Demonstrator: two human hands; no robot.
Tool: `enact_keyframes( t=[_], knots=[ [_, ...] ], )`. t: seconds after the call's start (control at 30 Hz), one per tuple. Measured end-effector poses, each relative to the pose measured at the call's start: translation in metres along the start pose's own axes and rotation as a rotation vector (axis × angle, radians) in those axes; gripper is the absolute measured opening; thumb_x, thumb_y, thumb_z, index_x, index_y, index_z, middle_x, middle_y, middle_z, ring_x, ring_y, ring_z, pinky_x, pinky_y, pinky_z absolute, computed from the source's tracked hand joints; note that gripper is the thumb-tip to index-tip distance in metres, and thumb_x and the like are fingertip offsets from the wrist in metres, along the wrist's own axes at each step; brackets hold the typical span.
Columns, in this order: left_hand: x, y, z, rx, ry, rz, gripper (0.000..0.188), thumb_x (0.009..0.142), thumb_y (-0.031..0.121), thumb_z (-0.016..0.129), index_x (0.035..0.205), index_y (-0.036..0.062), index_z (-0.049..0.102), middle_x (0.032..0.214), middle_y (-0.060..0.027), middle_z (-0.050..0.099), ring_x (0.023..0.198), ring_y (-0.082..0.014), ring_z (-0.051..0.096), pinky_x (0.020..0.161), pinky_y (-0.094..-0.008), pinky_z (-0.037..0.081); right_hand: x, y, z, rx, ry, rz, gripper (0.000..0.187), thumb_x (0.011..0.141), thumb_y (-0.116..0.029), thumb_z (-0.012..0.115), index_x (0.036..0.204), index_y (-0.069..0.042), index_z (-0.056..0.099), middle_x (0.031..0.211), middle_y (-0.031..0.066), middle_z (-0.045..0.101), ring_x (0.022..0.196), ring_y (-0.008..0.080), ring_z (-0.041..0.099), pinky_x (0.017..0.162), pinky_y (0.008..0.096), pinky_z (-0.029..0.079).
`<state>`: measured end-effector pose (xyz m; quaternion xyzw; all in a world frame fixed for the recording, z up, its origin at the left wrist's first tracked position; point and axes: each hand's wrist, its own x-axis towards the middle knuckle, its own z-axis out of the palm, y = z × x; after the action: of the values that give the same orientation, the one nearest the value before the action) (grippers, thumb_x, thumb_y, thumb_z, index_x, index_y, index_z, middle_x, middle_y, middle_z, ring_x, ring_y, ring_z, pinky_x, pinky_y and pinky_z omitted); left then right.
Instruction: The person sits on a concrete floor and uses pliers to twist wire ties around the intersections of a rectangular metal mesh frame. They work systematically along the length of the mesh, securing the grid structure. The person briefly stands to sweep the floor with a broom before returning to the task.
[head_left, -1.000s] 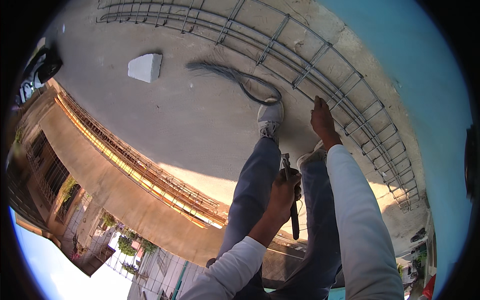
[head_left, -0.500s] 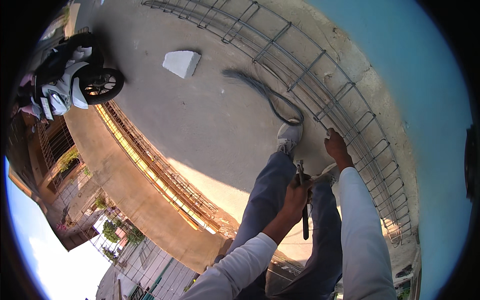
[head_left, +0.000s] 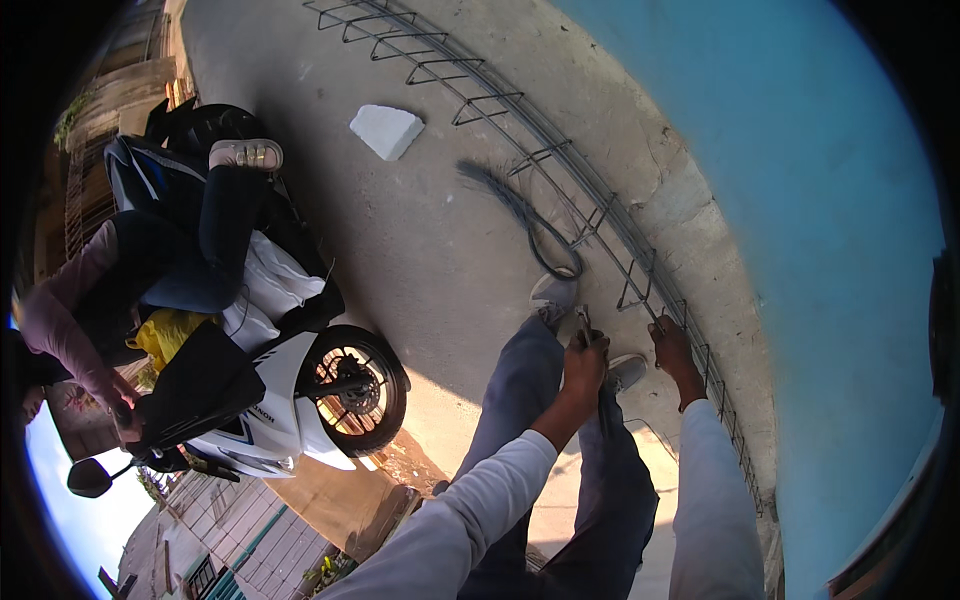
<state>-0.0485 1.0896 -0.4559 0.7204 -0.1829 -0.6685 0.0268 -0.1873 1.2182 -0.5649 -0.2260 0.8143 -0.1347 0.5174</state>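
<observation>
My left hand [head_left: 584, 372] is closed around a pair of pliers [head_left: 583, 318], with the metal head sticking out above the fist and the dark handles below it. My right hand [head_left: 676, 358] grips a long bar of the steel rebar cage [head_left: 602, 212], near the cage's lower part. The cage is a long frame of thin bars with bent stirrups, and it runs along the foot of the blue wall. A looped bundle of dark tie wire [head_left: 528, 222] lies on the ground beside my shoe [head_left: 556, 290].
A white block [head_left: 388, 132] rests on the concrete ground. On the left, a person [head_left: 190, 240] rides a white motorbike [head_left: 270, 405] carrying white and yellow bags. The blue wall [head_left: 800, 220] rises at the right.
The cage has turned over in my right hand, its long bars now bunched toward the wall and stirrups pointing outward. The motorbike has come nearer, and its rider is now in view.
</observation>
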Motion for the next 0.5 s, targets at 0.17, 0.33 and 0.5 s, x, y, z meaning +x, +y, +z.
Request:
enact_keyframes(
  t=[0.17,0.33,0.5],
  knots=[
    [-0.005,0.021,0.024,0.010,-0.015,-0.007,0.011,0.091,0.011,0.062,0.101,0.0081,0.058,0.075,-0.0009,0.054,0.060,-0.0113,0.051,0.053,-0.0291,0.040,0.034,0.055,-0.025,-0.078,0.169,-0.110,0.029,0.102,-0.028,0.054,0.108,-0.002,0.062,0.094,0.0279,0.067,0.093,0.0484,0.064,0.077,0.0538,0.049],
    [-0.011,0.038,0.015,-0.041,-0.033,-0.024,0.010,0.092,0.010,0.062,0.100,0.0073,0.058,0.075,-0.0005,0.054,0.062,-0.0108,0.051,0.055,-0.0281,0.039,0.051,0.030,-0.055,-0.230,0.165,-0.015,0.023,0.104,-0.022,0.051,0.105,-0.001,0.060,0.088,0.0268,0.068,0.084,0.0488,0.065,0.069,0.0540,0.049],
    [-0.012,0.028,0.016,-0.054,-0.027,-0.039,0.010,0.093,0.010,0.061,0.101,0.0072,0.057,0.074,-0.0008,0.054,0.058,-0.0106,0.050,0.052,-0.0281,0.039,0.056,0.038,-0.071,-0.234,0.192,-0.142,0.014,0.101,-0.018,0.058,0.103,-0.005,0.059,0.080,0.0284,0.064,0.078,0.0481,0.063,0.064,0.0516,0.047]
  ],
)
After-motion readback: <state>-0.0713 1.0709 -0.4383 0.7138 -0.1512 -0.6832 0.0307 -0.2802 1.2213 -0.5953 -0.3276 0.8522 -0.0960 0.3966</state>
